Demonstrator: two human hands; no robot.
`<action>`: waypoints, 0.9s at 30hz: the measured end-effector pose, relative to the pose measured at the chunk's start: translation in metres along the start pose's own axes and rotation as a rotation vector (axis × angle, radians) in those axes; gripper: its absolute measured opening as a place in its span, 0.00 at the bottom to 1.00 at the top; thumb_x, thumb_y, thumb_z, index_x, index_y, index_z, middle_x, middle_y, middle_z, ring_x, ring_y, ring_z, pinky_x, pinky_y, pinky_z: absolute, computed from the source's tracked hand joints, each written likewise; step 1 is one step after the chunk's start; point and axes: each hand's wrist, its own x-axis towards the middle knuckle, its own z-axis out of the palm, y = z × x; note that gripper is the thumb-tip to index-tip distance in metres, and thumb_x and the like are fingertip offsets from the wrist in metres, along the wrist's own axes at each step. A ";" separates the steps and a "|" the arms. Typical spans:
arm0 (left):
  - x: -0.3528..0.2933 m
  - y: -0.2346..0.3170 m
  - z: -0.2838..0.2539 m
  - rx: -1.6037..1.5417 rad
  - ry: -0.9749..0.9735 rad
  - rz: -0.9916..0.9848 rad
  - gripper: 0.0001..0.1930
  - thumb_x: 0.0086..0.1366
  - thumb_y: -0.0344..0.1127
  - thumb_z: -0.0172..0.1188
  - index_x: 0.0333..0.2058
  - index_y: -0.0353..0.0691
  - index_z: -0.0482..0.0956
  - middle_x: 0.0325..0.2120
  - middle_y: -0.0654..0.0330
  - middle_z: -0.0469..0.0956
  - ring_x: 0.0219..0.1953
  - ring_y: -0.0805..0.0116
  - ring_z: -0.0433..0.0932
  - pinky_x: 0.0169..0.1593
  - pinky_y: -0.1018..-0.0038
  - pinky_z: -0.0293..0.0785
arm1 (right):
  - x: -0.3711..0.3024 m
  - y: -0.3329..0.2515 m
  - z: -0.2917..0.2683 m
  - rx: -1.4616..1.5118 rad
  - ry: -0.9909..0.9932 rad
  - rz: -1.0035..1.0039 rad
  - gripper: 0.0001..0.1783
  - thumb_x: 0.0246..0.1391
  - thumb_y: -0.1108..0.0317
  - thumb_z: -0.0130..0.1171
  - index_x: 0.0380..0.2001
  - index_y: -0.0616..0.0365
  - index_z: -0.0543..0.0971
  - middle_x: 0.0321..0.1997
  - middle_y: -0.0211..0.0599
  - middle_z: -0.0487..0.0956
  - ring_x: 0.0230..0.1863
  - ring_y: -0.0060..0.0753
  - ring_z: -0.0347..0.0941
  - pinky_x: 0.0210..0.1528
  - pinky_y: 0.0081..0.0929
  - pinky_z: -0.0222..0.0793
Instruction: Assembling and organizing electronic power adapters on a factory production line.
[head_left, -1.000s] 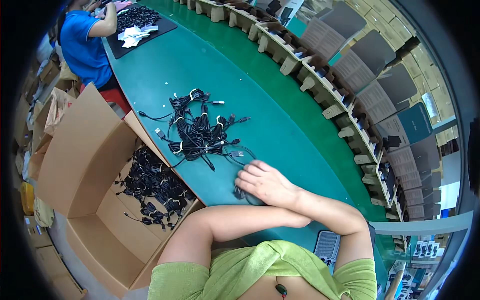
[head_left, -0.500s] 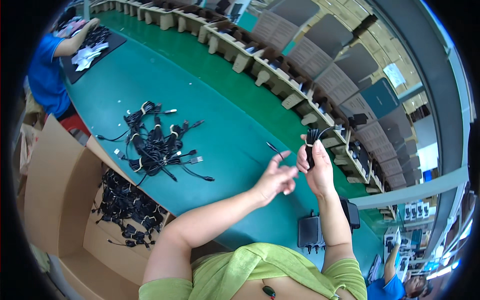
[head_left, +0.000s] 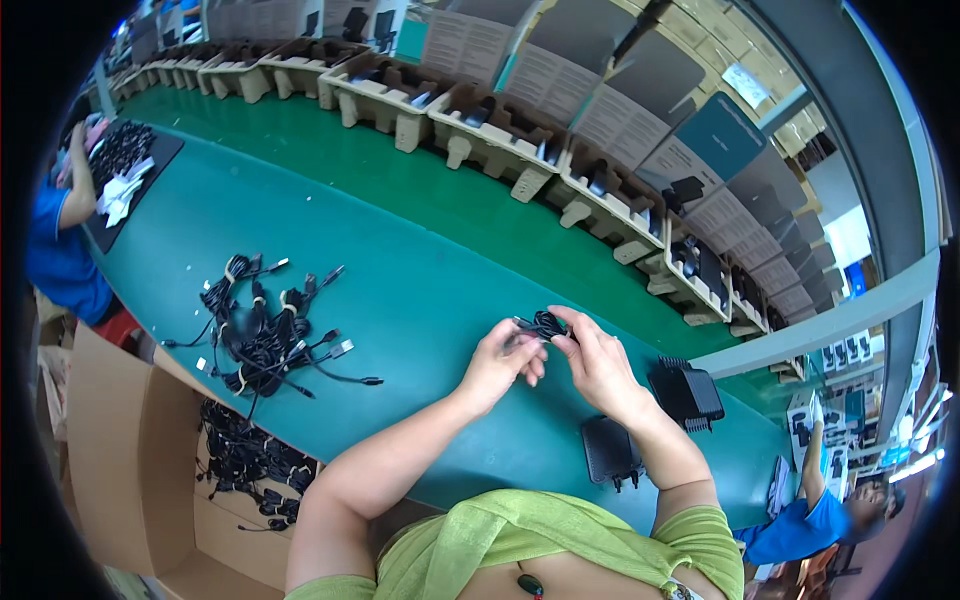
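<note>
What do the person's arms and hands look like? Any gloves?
No gloves: the left hand and right hand are bare. The arms are bare too, up to short, light green sleeves. No watch or bracelet shows.

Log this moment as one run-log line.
right hand: holding black cable bundle | left hand: beside bundle, contact unclear | green table: cable pile at left | open carton: loose heap of cables inside

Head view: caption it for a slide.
Left hand and right hand handle a black cable bundle above a green table, cable pile at left.
</note>
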 end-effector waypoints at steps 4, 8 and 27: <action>0.000 -0.002 -0.003 0.069 -0.075 -0.067 0.09 0.63 0.32 0.49 0.41 0.36 0.65 0.27 0.59 0.71 0.24 0.76 0.71 0.25 0.81 0.69 | -0.005 0.012 -0.013 -0.086 0.039 0.136 0.16 0.49 0.74 0.52 0.43 0.58 0.69 0.32 0.43 0.74 0.35 0.46 0.72 0.32 0.35 0.69; -0.003 -0.004 -0.002 0.196 -0.084 -0.142 0.10 0.62 0.31 0.49 0.42 0.36 0.65 0.27 0.59 0.71 0.23 0.77 0.71 0.25 0.82 0.67 | 0.007 0.055 -0.053 -0.216 0.358 0.027 0.12 0.44 0.77 0.54 0.36 0.60 0.72 0.28 0.44 0.70 0.31 0.44 0.70 0.31 0.31 0.66; -0.002 -0.006 -0.011 0.282 -0.085 -0.203 0.10 0.62 0.32 0.50 0.41 0.36 0.66 0.27 0.60 0.72 0.24 0.77 0.70 0.27 0.81 0.68 | 0.043 0.212 -0.126 -1.266 0.374 0.154 0.16 0.39 0.74 0.48 0.36 0.57 0.75 0.31 0.33 0.68 0.36 0.35 0.64 0.37 0.29 0.59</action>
